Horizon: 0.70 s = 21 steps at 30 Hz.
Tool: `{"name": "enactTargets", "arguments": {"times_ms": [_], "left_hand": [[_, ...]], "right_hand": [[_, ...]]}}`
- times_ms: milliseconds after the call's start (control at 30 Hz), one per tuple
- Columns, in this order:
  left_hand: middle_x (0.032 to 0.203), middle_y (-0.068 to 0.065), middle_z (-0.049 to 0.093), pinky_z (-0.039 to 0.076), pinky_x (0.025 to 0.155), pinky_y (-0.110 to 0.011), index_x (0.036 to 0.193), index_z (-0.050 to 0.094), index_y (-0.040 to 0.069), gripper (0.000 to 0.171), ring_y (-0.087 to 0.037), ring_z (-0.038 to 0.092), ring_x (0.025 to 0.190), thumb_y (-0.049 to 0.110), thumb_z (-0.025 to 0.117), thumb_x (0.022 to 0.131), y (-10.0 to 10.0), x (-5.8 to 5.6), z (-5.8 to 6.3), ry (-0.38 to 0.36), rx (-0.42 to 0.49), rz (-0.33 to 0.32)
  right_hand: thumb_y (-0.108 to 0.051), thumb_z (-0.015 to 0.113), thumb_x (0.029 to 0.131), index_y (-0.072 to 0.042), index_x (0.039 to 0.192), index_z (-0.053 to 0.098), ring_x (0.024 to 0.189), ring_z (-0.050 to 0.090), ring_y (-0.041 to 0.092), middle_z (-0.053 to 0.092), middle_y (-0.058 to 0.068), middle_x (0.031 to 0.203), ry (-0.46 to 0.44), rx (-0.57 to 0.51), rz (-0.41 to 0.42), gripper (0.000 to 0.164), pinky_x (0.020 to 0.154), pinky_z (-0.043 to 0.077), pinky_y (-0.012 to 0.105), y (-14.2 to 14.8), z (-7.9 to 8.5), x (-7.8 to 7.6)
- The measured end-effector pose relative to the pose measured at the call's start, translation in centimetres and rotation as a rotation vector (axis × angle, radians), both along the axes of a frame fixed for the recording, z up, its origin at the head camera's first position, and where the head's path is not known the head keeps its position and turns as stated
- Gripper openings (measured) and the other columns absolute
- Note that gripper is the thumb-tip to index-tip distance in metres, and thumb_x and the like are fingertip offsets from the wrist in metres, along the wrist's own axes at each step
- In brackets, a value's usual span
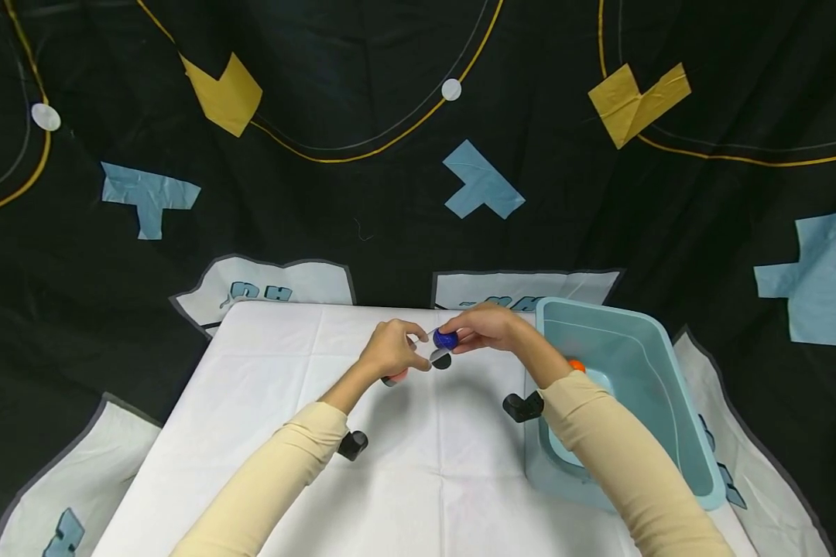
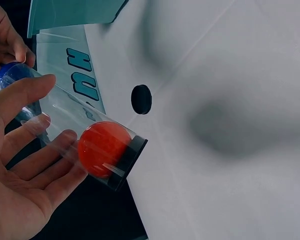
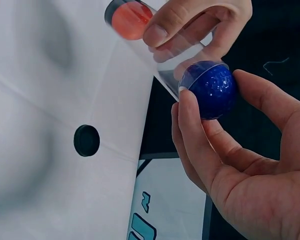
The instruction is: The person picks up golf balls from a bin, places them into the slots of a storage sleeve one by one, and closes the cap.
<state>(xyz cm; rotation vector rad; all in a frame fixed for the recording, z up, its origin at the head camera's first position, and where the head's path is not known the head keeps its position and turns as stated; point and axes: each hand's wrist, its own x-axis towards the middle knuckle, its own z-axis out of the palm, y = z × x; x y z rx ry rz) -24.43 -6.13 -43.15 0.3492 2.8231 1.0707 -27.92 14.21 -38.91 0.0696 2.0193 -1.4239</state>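
My left hand (image 1: 390,348) grips a clear plastic tube (image 2: 62,102), thumb on one side and fingers on the other. The tube lies tilted above the table. At its far end from the right hand is a black cap (image 2: 129,162), with an orange-red ball (image 2: 102,145) inside against it. My right hand (image 1: 484,326) pinches a shiny blue ball (image 3: 214,90) between thumb and fingertips at the tube's open end. Part of the blue ball sits inside the rim. A loose round black cap (image 3: 86,140) rests on the table below.
A light teal bin (image 1: 599,307) stands on the right of the white-covered table (image 1: 404,495), under the right forearm. Inside it an orange ball (image 1: 577,365) shows, partly hidden by the arm. A black curtain hangs behind.
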Motion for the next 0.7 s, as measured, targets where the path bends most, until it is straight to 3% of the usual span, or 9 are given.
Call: {"name": "enactTargets", "arguments": {"times_ms": [300, 700], "left_hand": [[0.088, -0.007, 0.078, 0.055, 0.073, -0.031, 0.099, 0.079, 0.015, 0.040, -0.017, 0.070, 0.083, 0.021, 0.095, 0.063, 0.09, 0.02, -0.15, 0.014, 0.004, 0.004], [0.087, -0.006, 0.077, 0.055, 0.074, -0.031, 0.099, 0.079, 0.015, 0.041, -0.016, 0.071, 0.083, 0.022, 0.095, 0.062, 0.07, 0.13, -0.11, 0.029, -0.012, 0.005]], "right_hand": [[-0.020, 0.075, 0.092, 0.005, 0.115, 0.067, 0.085, 0.073, 0.023, 0.073, 0.015, 0.102, 0.001, 0.034, 0.005, 0.035, 0.088, 0.059, 0.034, -0.23, -0.34, -0.04], [-0.019, 0.072, 0.095, 0.006, 0.116, 0.066, 0.079, 0.072, 0.018, 0.074, 0.013, 0.098, -0.015, -0.006, 0.046, 0.033, 0.082, 0.060, 0.029, 0.02, -0.22, 0.16]]}}
